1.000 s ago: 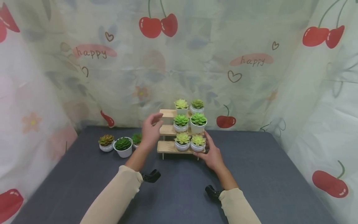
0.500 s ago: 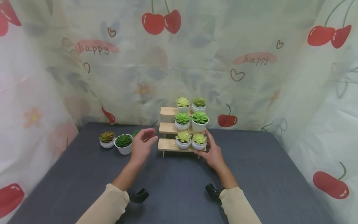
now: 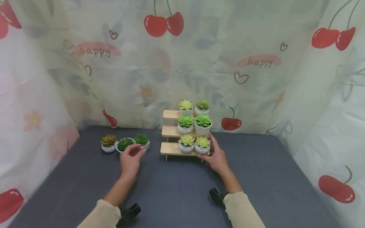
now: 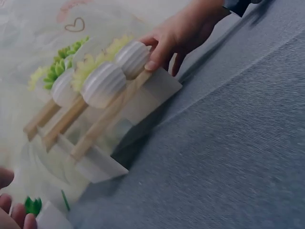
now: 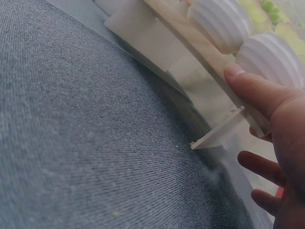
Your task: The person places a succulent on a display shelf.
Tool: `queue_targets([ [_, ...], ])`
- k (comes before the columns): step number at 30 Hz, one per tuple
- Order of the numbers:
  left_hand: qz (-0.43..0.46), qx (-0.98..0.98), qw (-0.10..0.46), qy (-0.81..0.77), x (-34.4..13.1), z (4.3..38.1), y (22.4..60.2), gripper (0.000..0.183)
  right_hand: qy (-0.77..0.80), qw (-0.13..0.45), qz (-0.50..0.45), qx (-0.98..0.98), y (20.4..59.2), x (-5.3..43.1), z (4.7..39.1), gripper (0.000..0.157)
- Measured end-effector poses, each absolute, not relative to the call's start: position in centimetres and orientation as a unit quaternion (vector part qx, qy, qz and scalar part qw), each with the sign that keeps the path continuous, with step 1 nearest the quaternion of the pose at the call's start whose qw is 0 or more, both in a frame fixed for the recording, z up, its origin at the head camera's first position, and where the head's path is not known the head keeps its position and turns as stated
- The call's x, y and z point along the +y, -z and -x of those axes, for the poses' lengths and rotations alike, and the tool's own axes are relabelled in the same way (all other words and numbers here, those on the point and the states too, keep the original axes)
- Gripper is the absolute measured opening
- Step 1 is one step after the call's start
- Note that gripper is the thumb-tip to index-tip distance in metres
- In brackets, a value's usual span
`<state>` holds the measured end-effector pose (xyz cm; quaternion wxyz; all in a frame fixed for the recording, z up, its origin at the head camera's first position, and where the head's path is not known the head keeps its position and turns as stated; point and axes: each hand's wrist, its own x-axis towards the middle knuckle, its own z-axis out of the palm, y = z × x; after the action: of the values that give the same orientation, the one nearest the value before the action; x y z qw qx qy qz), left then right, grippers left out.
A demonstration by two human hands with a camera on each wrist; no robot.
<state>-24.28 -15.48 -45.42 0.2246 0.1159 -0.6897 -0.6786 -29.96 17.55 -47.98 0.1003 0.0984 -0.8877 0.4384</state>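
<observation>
A three-step wooden plant stand (image 3: 170, 148) holds several small potted succulents on its right and middle parts. My right hand (image 3: 217, 160) grips the right end of its lowest step, thumb on the front edge beside a pale green succulent (image 3: 202, 145) in a white ribbed pot. In the right wrist view the thumb (image 5: 250, 86) lies close to that pot. My left hand (image 3: 130, 162) hovers holding nothing, fingers loosely bent, just in front of a dark green succulent (image 3: 124, 144) whose pot it partly covers. Another green succulent (image 3: 141, 139) stands right of that one.
A reddish-brown succulent (image 3: 108, 141) stands at the left end of the row on the dark grey table (image 3: 182, 193). Behind the table hangs a curtain (image 3: 194, 57) with printed cherries. Black wrist cameras sit under both forearms.
My left hand has moved from beside the stand, left and down, to the loose potted succulents. The right hand keeps its hold on the stand.
</observation>
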Motion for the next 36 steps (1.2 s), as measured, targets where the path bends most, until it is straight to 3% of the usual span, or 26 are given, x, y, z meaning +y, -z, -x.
queue_targets([
  [8,-0.204,-0.638,0.276,0.690,-17.0,24.2,46.9,0.032,-0.440,0.103,-0.100,-0.886,48.0,17.5,29.9,0.107],
  [16,-0.255,-0.592,0.321,0.694,-17.9,24.3,47.5,0.054,-0.438,0.101,-0.095,-0.888,47.8,17.4,29.9,0.107],
  [26,-0.261,-0.657,0.316,0.633,-18.9,25.3,47.6,0.066,-0.442,0.098,-0.095,-0.887,47.8,17.4,29.8,0.107],
  [36,-0.210,-0.699,0.284,0.622,-20.0,26.3,47.7,0.075,-0.440,0.101,-0.102,-0.886,48.0,17.5,29.8,0.107],
])
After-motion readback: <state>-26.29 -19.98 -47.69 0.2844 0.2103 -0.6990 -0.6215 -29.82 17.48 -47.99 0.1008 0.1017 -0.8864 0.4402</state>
